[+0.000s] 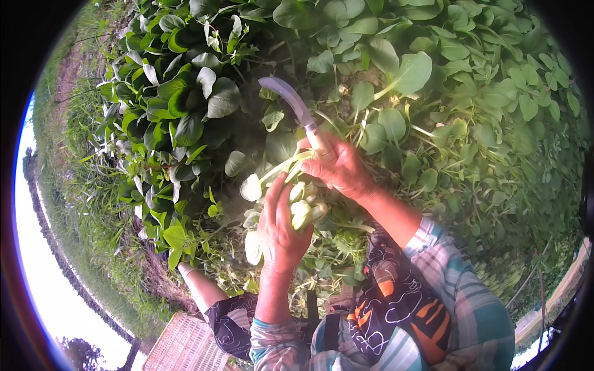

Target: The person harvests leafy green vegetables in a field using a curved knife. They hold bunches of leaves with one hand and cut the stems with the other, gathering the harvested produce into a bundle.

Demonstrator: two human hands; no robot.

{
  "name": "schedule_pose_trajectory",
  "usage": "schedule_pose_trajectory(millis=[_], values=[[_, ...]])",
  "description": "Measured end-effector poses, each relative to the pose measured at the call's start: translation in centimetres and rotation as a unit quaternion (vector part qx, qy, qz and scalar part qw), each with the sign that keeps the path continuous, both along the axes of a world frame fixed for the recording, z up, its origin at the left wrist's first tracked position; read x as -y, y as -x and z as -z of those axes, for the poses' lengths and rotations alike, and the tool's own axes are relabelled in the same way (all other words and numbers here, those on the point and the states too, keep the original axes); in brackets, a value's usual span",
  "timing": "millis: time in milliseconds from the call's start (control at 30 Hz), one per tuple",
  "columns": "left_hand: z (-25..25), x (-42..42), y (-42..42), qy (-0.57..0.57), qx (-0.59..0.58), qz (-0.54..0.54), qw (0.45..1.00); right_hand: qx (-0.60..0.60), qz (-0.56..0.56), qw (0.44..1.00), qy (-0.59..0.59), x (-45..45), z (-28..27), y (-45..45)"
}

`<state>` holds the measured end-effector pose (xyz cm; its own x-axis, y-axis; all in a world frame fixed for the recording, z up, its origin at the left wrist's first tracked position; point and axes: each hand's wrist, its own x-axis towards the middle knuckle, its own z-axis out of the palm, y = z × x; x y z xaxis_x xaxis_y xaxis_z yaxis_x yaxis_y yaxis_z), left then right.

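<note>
My left hand (284, 227) is closed round several pale-stemmed leafy greens (301, 211), their thick white-green bases turned towards my right hand. In my right hand (341, 167) is the light handle of a curved sickle knife (290, 99), its blade pointing up and left, away from the bunch. Thumb and fingers of that hand also touch a few thin green stalks (292, 162), which end in a pale leaf at the left. The two hands are close together above the plants. My left palm and the leaves beneath it are hidden.
Dense dark leafy plants (181, 97) stand at the upper left, more greens (464, 60) at the upper right. Loose leaves and stalks lie around my legs. A light plastic crate (185, 345) is at the lower left. Grass and weeds run along the left edge.
</note>
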<state>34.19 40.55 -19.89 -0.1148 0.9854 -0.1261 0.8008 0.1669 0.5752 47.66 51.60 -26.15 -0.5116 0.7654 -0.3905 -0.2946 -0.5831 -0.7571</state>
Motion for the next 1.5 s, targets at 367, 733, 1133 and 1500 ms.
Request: schedule_pose_trajectory(millis=[367,733,1133,1500], values=[[-4.6,3.0,-1.0,0.003,0.540,-0.208,0.815,0.138,-0.174,0.952,-0.209,0.6,-4.0,-6.2],[0.8,2.9,-5.2,0.111,0.515,-0.221,0.821,0.201,0.042,0.958,-0.202,7.2,-2.0,-7.5],[3.5,1.2,-11.0,0.121,0.494,-0.277,0.815,0.305,-0.018,0.941,-0.147,11.1,-2.9,-15.5],[1.5,4.8,-19.6,0.373,0.652,0.015,0.659,0.501,0.063,0.849,-0.155,20.9,-3.4,-27.5]])
